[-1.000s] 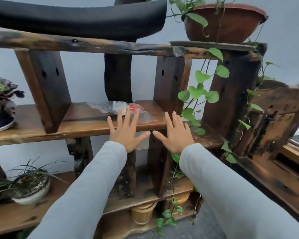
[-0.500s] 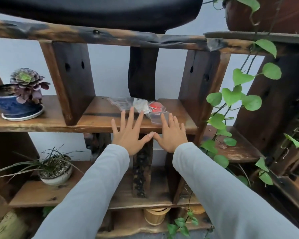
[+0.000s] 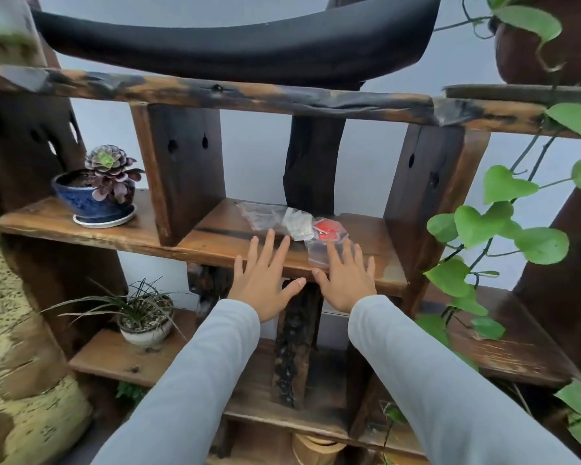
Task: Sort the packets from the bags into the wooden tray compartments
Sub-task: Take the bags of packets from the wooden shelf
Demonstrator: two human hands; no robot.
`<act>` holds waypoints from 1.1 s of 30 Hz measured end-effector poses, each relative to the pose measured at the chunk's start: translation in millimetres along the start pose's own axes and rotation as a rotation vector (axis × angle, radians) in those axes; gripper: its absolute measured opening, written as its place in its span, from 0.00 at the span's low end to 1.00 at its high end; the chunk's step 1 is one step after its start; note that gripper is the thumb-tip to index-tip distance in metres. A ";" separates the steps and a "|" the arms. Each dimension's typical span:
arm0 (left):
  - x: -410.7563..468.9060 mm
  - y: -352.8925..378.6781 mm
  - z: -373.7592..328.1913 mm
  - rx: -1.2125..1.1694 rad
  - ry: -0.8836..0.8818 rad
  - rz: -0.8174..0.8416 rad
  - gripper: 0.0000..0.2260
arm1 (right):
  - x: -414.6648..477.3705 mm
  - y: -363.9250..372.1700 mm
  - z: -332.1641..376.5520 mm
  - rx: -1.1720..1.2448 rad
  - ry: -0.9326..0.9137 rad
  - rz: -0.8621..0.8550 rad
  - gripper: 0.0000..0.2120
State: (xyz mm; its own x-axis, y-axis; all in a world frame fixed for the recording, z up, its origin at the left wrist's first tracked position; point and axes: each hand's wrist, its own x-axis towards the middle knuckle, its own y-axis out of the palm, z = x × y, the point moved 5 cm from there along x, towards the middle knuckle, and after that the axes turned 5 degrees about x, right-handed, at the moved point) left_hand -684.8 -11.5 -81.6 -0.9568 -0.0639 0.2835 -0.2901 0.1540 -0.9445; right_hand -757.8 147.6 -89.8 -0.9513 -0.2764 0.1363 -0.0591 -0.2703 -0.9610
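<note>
Head view has your left hand [image 3: 265,283] and right hand [image 3: 346,280] closer to the clear bags [image 3: 294,223] at frame centre than a second ago (both spread, empty), so pickup looks next.

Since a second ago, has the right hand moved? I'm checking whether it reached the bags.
Yes. The right hand went forward over the shelf edge; its fingertips now overlap a clear bag.

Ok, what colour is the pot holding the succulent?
Glazed dark blue pot, on a white saucer; head view shows it.
</note>
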 end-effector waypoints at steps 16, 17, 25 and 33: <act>-8.6 -19.3 -8.4 -0.090 -0.030 0.031 0.37 | -5.1 -88.2 20.2 0.120 -0.094 -0.228 0.18; -8.9 -20.7 -8.8 -0.104 -0.034 0.028 0.37 | -9.7 -97.8 23.5 0.126 -0.097 -0.248 0.18; -18.3 -23.2 -13.7 -0.275 -0.052 0.041 0.44 | -29.1 -135.5 37.9 0.156 -0.113 -0.308 0.14; -37.1 -53.5 -18.2 -1.060 -0.079 0.061 0.46 | -67.5 -185.3 86.5 0.107 -0.436 0.007 0.13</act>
State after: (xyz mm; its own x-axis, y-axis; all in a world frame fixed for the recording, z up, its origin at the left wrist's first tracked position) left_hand -634.1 0.5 -38.5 -0.9775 -0.0854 0.1929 -0.1447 0.9367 -0.3187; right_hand -656.4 136.6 100.0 -0.7341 -0.6351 0.2404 0.0008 -0.3548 -0.9350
